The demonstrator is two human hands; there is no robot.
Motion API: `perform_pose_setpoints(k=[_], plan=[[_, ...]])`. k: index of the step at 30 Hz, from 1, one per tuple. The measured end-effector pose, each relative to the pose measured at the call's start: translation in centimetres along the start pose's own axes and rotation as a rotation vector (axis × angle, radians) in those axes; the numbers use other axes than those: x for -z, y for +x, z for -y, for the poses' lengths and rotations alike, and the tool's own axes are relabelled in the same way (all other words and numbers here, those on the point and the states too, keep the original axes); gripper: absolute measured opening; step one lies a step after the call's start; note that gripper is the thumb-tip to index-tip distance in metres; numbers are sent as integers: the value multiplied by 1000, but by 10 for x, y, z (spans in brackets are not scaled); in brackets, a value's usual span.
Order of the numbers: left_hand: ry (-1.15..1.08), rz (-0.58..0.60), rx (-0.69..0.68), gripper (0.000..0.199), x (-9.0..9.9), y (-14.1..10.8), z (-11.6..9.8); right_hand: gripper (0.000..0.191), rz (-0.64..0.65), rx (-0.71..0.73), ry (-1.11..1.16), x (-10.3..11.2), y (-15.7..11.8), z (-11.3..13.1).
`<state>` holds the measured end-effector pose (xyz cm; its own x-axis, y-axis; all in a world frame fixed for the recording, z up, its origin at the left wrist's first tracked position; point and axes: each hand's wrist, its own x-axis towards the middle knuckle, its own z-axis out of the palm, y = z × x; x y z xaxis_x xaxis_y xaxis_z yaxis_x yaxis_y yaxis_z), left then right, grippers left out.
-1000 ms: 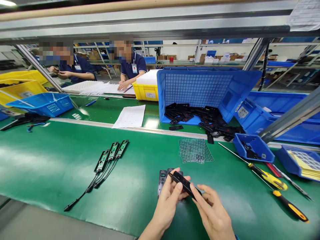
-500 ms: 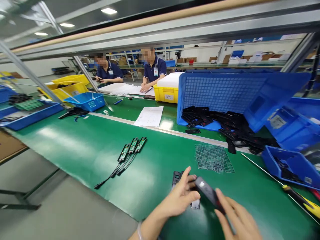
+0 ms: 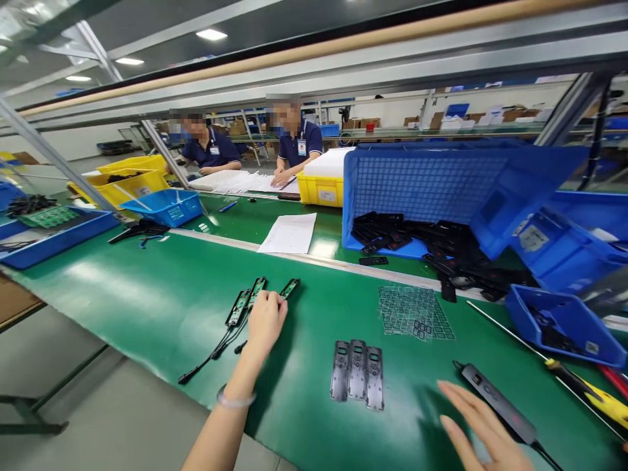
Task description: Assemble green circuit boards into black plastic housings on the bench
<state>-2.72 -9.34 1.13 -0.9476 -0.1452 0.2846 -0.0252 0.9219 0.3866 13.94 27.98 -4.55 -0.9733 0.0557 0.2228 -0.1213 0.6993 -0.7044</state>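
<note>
My left hand [image 3: 266,319] reaches out over the green mat, its fingers closed on the lower end of an open black housing with a green circuit board [image 3: 290,286]. Left of it lie two like housings, one board housing [image 3: 238,307] and another [image 3: 257,289], with black cables trailing toward me. My right hand [image 3: 483,428] is open with fingers apart, just left of a closed black corded handset [image 3: 500,402] lying on the mat. Between my hands, three black cover shells [image 3: 357,369] lie side by side, inner faces up.
Clear sheets of small square stickers [image 3: 417,313] lie beyond the shells. A tipped blue crate [image 3: 407,173] spills black covers at the back right. A yellow-handled screwdriver [image 3: 579,389] and a small blue bin [image 3: 564,327] are at right. Two co-workers [image 3: 299,140] sit across the bench.
The handset in my right hand was put down at the right, and that hand opened. My left hand moved far left and took hold of the rightmost board housing, which shifted slightly right.
</note>
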Motion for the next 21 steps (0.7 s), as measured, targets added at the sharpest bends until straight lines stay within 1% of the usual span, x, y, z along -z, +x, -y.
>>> perform_pose_setpoints(k=[2, 3, 4, 5, 6, 7, 8, 10, 12, 14, 16, 17, 18, 20, 21], plan=[[-91, 57, -113, 9, 7, -24, -36, 44, 220, -224, 359, -16, 6, 37], [-160, 116, -201, 10, 11, -36, -54, 54, 267, -313, 600, -24, 10, 52], [-308, 238, -320, 9, 12, -47, -71, 65, 251, -363, 853, -31, 14, 66], [-397, 355, -413, 9, 12, -56, -87, 74, 242, -413, 1078, -37, 18, 76], [-402, 433, -491, 10, 8, -63, -99, 77, 217, -473, 1255, -40, 20, 84], [-357, 481, -557, 14, 2, -67, -109, 75, 185, -526, 1377, -41, 23, 88], [-268, 495, -602, 19, -7, -69, -116, 70, 162, -578, 1439, -39, 24, 91], [-97, 474, -655, 29, -29, -67, -122, 56, 126, -645, 1428, -31, 24, 91], [-51, 470, -678, 33, -47, -63, -121, 50, 131, -659, 1346, -19, 22, 87], [-60, 468, -692, 34, -57, -62, -119, 48, 147, -662, 1263, -9, 21, 83], [-101, 451, -675, 37, -56, -64, -116, 46, 180, -641, 1189, -2, 21, 79], [-179, 453, -636, 40, -54, -66, -115, 46, 202, -621, 1145, 0, 21, 78], [-301, 469, -568, 41, -51, -68, -114, 47, 227, -597, 1093, 1, 21, 77], [-645, 547, -362, 40, -43, -72, -114, 48, 248, -535, 937, 3, 22, 76], [-834, 605, -243, 37, -40, -74, -114, 48, 229, -485, 827, 3, 22, 76]])
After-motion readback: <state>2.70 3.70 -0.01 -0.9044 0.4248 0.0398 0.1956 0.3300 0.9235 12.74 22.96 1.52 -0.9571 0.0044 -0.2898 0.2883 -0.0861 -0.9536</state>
